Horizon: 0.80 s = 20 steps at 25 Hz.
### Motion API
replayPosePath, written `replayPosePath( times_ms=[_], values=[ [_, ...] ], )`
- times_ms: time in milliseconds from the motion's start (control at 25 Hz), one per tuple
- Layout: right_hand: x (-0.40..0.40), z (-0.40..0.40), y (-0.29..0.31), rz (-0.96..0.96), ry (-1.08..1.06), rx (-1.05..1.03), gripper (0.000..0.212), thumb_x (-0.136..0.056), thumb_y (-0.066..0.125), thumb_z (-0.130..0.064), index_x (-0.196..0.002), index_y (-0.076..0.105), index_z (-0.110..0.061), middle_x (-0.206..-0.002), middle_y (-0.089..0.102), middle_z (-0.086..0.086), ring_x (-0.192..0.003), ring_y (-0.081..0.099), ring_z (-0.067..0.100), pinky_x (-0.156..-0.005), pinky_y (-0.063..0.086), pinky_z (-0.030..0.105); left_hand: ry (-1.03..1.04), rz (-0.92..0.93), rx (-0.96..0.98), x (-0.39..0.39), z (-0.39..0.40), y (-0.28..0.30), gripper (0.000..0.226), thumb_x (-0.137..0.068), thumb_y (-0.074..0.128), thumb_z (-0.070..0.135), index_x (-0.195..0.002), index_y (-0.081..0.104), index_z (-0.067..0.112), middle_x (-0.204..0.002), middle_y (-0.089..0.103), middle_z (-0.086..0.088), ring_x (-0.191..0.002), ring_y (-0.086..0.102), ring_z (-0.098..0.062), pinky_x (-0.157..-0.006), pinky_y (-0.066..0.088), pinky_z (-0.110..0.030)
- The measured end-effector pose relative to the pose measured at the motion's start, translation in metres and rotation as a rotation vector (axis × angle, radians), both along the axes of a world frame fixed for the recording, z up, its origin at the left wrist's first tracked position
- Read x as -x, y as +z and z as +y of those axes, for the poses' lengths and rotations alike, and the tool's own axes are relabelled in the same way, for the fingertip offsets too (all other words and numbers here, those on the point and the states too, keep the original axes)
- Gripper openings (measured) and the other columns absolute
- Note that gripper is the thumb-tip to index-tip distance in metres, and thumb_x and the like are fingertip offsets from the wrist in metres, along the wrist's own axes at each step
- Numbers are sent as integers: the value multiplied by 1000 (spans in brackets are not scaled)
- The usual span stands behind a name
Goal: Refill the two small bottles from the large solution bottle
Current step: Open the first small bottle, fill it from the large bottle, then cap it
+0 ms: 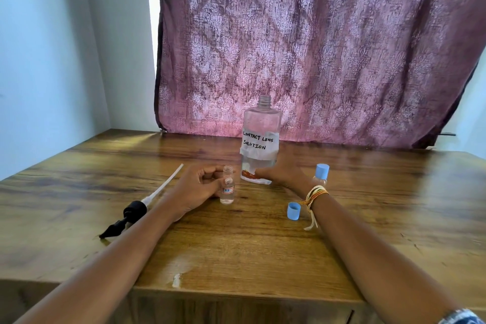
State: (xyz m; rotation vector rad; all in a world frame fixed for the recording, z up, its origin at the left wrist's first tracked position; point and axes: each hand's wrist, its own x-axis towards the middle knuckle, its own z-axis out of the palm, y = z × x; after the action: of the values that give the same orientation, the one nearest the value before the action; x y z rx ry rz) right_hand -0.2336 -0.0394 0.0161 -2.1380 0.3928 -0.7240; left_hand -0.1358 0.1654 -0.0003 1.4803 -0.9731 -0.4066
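Nearest us on the desk (236,258), going left to right: pump head (131,214), our left hand (196,187) pinching the open small bottle (227,188), our right hand (278,173) gripping the uncapped large solution bottle (260,139), loose blue cap (293,210), capped second small bottle (321,173) behind our wrist.

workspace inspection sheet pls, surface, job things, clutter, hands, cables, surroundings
surface: brown wood-grain table, pale smear near the front edge.
job's things: large clear uncapped bottle labelled contact lens solution, upright; small clear uncapped bottle, upright; second small clear bottle with light blue cap, behind the right wrist.
clutter: black pump head with white dip tube lying left; loose light blue cap.
grippers: left hand holds the uncapped small bottle; right hand grips the large bottle's base.
cables: nothing seen.
surroundings: purple patterned curtain, pale wall.
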Motion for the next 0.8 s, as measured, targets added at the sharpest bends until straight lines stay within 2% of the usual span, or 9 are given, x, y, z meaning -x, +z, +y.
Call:
replayPosePath(
  times_ms=[80,160,240,360,440,560,600,680,800],
  values=[
    [5,6,9,51,-9,57,68,-58,83,-17,-120,58,-9,-114,67,5,-104,65,18,-78,54,21,1,-9,3,2,1,0,22,-83,68,7,-102,71,17,-100,73,-13,-83,71,-10,-72,58,-21],
    [16,14,23,102,-18,90,49,-69,78,-7,-114,61,-7,-109,68,5,-100,65,19,-66,46,8,12,-13,6,4,2,1,22,-83,68,8,-98,70,23,-97,73,-9,-81,70,-7,-70,57,-19],
    [33,26,33,172,-50,175,33,-77,72,-5,-107,60,-11,-94,62,-3,-86,61,11,-54,41,2,9,-35,10,5,0,0,22,-82,69,10,-94,70,28,-94,74,-4,-82,69,-7,-74,57,-20],
    [59,43,31,404,-70,290,18,-81,70,-21,-89,54,-18,-76,49,-10,-68,48,4,-48,37,9,1,-104,10,10,-7,-4,21,-78,74,16,-97,71,24,-85,72,0,-80,67,-7,-78,55,-23],
    [75,51,25,543,-47,287,22,-83,69,-26,-98,57,-16,-77,54,-9,-78,56,12,-58,39,18,-20,-159,-6,15,-12,-5,37,-72,78,33,-105,71,18,-84,72,-4,-83,69,-14,-83,55,-29],
    [94,56,22,649,-46,367,39,-87,65,-25,-123,54,-14,-109,61,2,-105,57,19,-76,39,25,1,-196,-28,20,-19,-7,47,-66,82,43,-105,71,19,-92,75,-8,-91,72,-25,-87,57,-38],
    [98,56,22,658,-47,411,38,-88,62,-21,-125,55,-15,-117,60,4,-109,56,18,-78,39,24,21,-216,-33,21,-21,-7,41,-68,82,39,-102,72,20,-91,75,-8,-90,72,-25,-87,57,-40],
    [102,52,21,635,-34,461,35,-87,61,-11,-120,60,-18,-115,60,2,-106,57,16,-76,41,22,61,-240,-35,25,-24,-5,28,-71,81,32,-95,72,22,-87,75,-9,-86,72,-22,-84,57,-38],
    [95,44,20,462,6,373,37,-79,64,-3,-112,68,-19,-85,58,-9,-79,55,7,-63,40,15,126,-244,-33,31,-27,1,17,-71,82,26,-83,70,28,-77,73,-3,-69,65,-4,-69,53,-24]
  ],
)
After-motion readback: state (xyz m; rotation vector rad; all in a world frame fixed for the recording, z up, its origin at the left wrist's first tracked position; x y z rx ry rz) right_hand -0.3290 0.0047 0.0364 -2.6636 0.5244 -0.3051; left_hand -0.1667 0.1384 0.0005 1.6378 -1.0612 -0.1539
